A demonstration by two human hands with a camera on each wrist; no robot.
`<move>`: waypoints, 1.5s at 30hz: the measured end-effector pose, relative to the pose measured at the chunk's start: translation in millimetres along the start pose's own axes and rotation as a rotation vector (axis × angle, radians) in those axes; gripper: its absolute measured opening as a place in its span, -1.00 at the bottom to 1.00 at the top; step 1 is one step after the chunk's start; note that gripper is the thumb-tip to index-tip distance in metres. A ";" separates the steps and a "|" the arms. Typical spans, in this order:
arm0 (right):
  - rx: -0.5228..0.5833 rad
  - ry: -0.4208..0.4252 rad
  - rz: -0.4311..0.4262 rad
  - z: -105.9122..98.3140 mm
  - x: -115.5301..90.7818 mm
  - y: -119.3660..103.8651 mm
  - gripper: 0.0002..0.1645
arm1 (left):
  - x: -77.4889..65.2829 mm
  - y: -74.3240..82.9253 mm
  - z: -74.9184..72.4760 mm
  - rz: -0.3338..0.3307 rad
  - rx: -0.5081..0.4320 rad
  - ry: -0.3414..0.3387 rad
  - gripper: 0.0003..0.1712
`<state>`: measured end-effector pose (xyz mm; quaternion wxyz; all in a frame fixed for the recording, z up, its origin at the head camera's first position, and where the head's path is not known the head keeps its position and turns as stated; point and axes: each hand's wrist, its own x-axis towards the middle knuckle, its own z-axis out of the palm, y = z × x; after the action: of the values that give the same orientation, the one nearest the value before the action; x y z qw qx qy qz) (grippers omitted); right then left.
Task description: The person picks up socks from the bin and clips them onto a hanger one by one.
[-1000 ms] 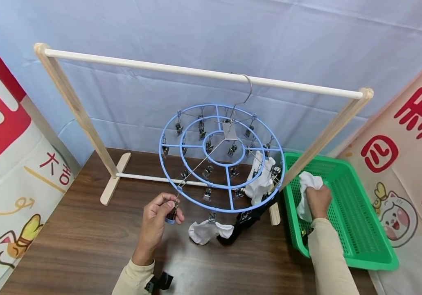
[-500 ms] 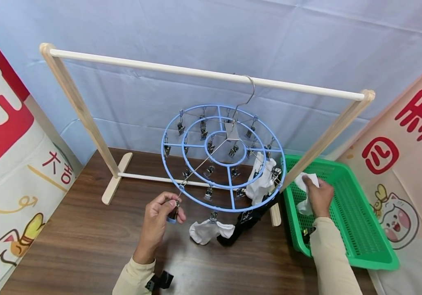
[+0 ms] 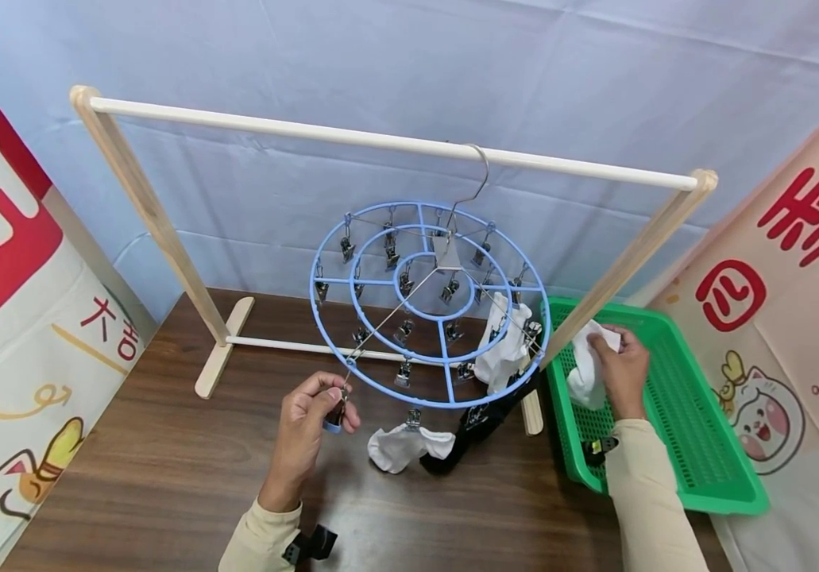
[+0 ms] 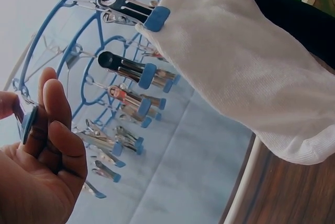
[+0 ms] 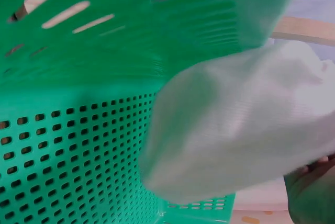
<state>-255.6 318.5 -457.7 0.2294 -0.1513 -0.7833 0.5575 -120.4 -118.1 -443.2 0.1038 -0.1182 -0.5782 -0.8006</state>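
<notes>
My left hand [image 3: 309, 413] pinches a metal clip [image 4: 25, 116] with blue tips, on the front left edge of the round blue drying hanger [image 3: 362, 387]. In the head view my right hand [image 3: 623, 367] grips a white sock [image 3: 586, 372] by its upper end. The sock hangs down inside the green basket [image 3: 727, 477]; its foot end fills the middle of the right wrist view. Another white sock [image 4: 225, 62] hangs from a front clip of the hanger, large in the left wrist view. A black sock [image 3: 484, 421] and a further white sock [image 3: 504, 349] hang at the right.
A wooden stand with a white rail [image 3: 273, 127] carries the hanger by its metal hook [image 3: 482, 179]. Several unused clips dangle from the rings. The stand's right post [image 3: 623, 262] rises between hanger and basket. All stands on a brown wooden table [image 3: 144, 477].
My right hand has lifted slightly and turned within the basket, and the bunched white sock now hangs longer from its fingers. The left hand stays on the clip.
</notes>
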 end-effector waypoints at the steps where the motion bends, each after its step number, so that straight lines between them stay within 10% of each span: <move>1: 0.004 -0.002 0.003 -0.7 -0.5 -0.4 -0.67 | 0.0 0.3 0.0 0.000 0.002 0.002 -0.78; 20: -0.012 0.051 -0.118 -13.7 -20.1 -29.0 -0.51 | 0.5 1.1 -1.1 0.077 -0.026 -0.023 -0.81; 45: 0.293 0.096 -0.153 -26.1 -55.0 -66.5 -0.72 | 0.6 2.7 -0.4 0.085 0.046 -0.011 -0.83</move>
<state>-193.9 290.3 -398.4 0.3279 -0.0824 -0.6910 0.6389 -120.2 -119.3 -440.7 0.1371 -0.1445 -0.5915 -0.7813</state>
